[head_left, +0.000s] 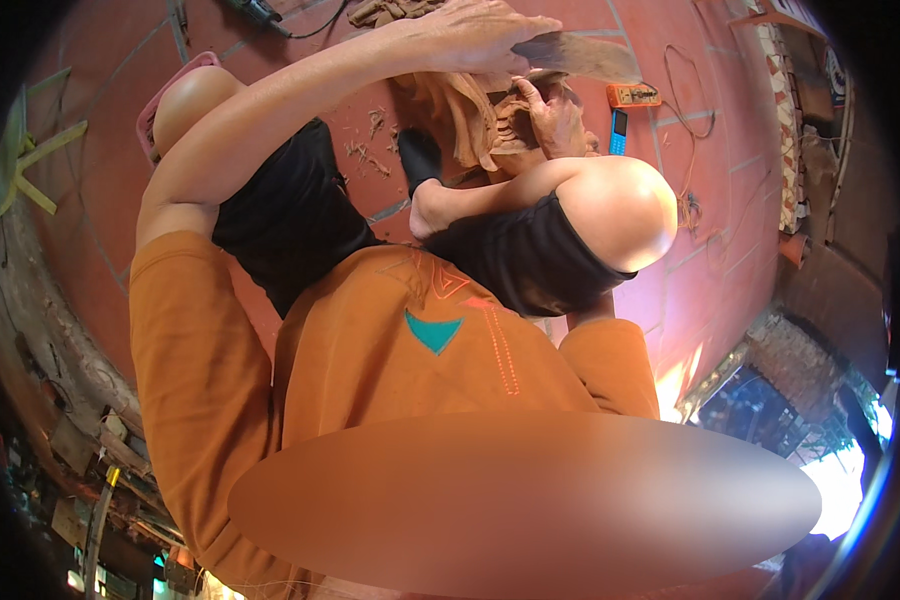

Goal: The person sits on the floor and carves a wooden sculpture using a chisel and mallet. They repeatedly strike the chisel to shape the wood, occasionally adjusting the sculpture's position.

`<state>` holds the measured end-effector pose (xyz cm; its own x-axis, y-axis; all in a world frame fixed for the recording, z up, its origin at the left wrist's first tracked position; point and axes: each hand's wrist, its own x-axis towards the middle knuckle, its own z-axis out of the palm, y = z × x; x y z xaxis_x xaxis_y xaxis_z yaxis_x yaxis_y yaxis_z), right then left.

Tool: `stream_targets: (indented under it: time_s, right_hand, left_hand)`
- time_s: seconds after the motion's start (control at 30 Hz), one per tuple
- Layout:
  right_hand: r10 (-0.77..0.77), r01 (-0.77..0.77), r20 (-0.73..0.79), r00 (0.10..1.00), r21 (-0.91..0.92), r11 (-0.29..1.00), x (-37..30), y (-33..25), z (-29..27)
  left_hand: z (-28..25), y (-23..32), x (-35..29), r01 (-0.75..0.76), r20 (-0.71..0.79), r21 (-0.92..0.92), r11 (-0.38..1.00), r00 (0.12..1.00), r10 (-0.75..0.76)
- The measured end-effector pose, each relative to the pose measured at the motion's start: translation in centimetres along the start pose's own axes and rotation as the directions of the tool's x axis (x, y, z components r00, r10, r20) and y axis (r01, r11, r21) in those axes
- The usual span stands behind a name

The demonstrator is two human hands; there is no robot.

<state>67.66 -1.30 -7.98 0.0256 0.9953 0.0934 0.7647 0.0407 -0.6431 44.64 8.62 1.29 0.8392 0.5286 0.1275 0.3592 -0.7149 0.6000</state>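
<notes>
Down on the red tiled floor (700, 200), between the person's knees, sits a reddish wooden carving (475, 120). Left hand (470, 35) is closed around a flat wooden mallet (585, 55) above it; right hand (555, 115) presses against the carving's right side, its grip unclear.

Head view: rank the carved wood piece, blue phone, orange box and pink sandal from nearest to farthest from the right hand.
1. Carved wood piece, touching the right hand.
2. Blue phone, just right of it.
3. Orange box, above the phone.
4. Pink sandal, far left.
</notes>
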Motion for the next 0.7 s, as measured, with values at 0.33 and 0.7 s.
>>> stream_targets:
  time_s: [0.33,0.7]
  right_hand:
    - [-0.046,0.038,-0.081,0.996,-0.106,0.994,0.1,3.8,1.5]
    - [-0.004,0.006,-0.051,0.999,0.037,0.999,-0.7,1.5,0.8]
  left_hand:
    - [-0.3,0.8,-0.1,0.016,0.078,0.095,0.995,0.997,-0.023]
    - [-1.8,2.5,-0.2,-0.001,-0.136,-0.187,0.982,0.99,-0.025]
